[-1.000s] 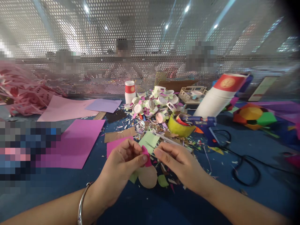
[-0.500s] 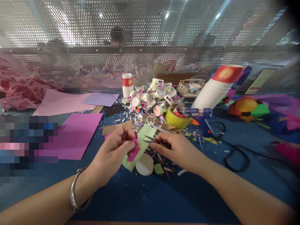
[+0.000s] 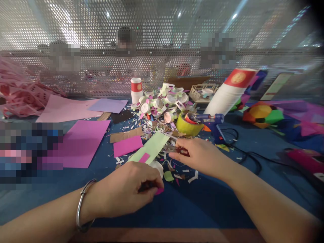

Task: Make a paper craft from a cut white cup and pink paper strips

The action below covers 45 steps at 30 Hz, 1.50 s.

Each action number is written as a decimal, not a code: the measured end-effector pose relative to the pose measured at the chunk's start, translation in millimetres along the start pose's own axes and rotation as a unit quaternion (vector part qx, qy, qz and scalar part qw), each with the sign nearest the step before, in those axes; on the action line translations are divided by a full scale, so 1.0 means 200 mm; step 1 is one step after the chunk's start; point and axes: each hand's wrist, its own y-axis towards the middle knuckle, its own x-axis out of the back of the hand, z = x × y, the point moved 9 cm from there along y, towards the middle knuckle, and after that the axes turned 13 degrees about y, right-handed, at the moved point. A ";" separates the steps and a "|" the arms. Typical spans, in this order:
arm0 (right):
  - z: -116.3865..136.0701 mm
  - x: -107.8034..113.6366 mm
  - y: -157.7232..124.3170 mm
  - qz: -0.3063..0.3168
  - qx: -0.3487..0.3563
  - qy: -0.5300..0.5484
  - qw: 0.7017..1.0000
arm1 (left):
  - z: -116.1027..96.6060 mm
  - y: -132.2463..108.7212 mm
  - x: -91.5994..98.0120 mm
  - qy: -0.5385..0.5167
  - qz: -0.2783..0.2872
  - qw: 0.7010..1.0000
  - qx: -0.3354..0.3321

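My left hand (image 3: 131, 189), with a silver bangle at the wrist, is closed on a small magenta paper piece (image 3: 159, 191), low over the table's near side; most of the piece is hidden by the fingers. In my right hand (image 3: 199, 153) is a pair of scissors (image 3: 181, 150), its blades pointing left beside a pale green paper strip (image 3: 153, 145). On that strip lies a small pink paper piece (image 3: 144, 158). A white paper disc (image 3: 157, 167) shows partly behind my left hand. Left of the strip lies a magenta paper rectangle (image 3: 128, 145).
Behind are a heap of small paper-trimmed cups (image 3: 164, 101), a yellow-green bowl (image 3: 188, 126), a blue glue gun (image 3: 214, 121) with black cord, and leaning stacked paper cups (image 3: 227, 92). Purple paper (image 3: 87, 143) lies left. Paper scraps litter the middle. Perforated metal panel (image 3: 157, 64) stands behind.
My left hand has moved down toward me with the magenta piece, turning palm down. A small pink piece now shows on the green strip. My right hand has shifted slightly right with the scissors.
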 end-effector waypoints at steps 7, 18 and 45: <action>0.00 -0.04 0.00 0.011 0.020 -0.037 0.999 | 0.09 -0.01 0.19 -0.011 -0.134 0.991 0.028; 0.01 -0.05 -0.02 0.039 -0.001 -0.066 0.997 | 0.30 0.00 0.24 0.081 -0.146 0.980 0.110; 0.02 -0.03 -0.06 0.022 0.022 -0.104 0.994 | 0.38 0.04 0.25 -0.112 -0.168 0.973 0.114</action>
